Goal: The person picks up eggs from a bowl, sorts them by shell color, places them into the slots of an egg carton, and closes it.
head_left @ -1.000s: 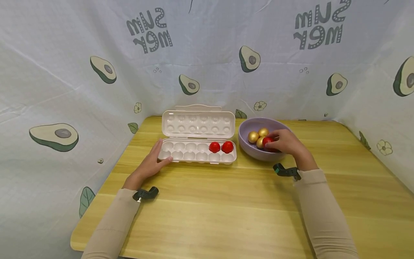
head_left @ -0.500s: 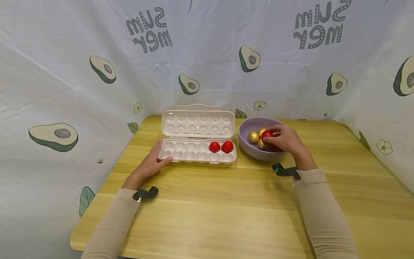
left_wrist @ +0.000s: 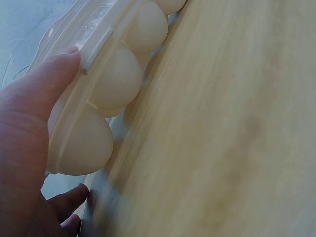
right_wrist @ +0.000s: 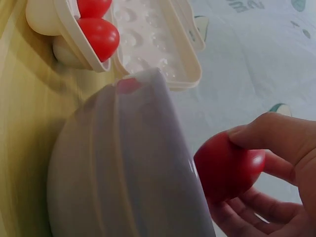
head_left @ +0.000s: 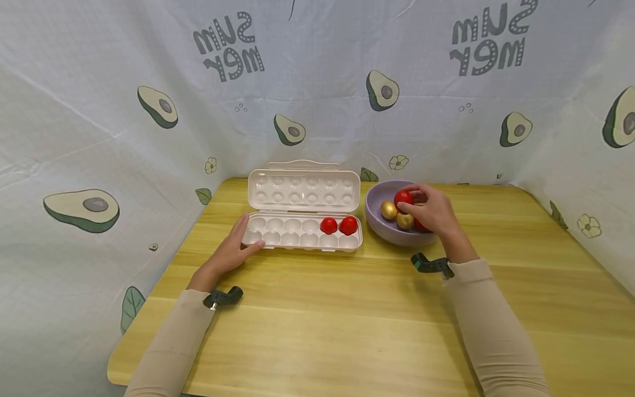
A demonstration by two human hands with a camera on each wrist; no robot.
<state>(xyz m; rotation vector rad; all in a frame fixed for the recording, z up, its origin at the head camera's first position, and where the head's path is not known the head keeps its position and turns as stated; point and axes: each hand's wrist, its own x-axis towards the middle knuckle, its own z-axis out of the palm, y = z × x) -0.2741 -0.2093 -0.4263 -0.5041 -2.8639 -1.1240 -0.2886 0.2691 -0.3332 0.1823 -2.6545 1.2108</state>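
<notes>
My right hand (head_left: 432, 210) pinches a red egg (head_left: 404, 199) between thumb and fingers, over the purple bowl (head_left: 375, 223). From the right wrist view, this red egg (right_wrist: 229, 168) overlaps the bowl's rim. Gold eggs (head_left: 388, 209) lie inside the bowl, with another red egg (head_left: 420, 226) partly hidden under the hand. My left hand (head_left: 230, 251) rests at the left end of a pale egg box (head_left: 302, 246), its lid raised. Its thumb (left_wrist: 57, 74) touches the front rim while the fingers lie along the side. Two red eggs (head_left: 349, 225) sit in the back row, at the right.
A wooden table (head_left: 317, 331) carries the box and bowl, which stand side by side with a narrow gap. Behind them hangs a sheet (head_left: 327, 66) printed with avocados. Each wrist wears a dark camera mount (head_left: 225, 296).
The right hand has lifted the red egg from among the others and moved it up and slightly left within the bowl, showing more of a gold egg below. The left hand has stayed put.
</notes>
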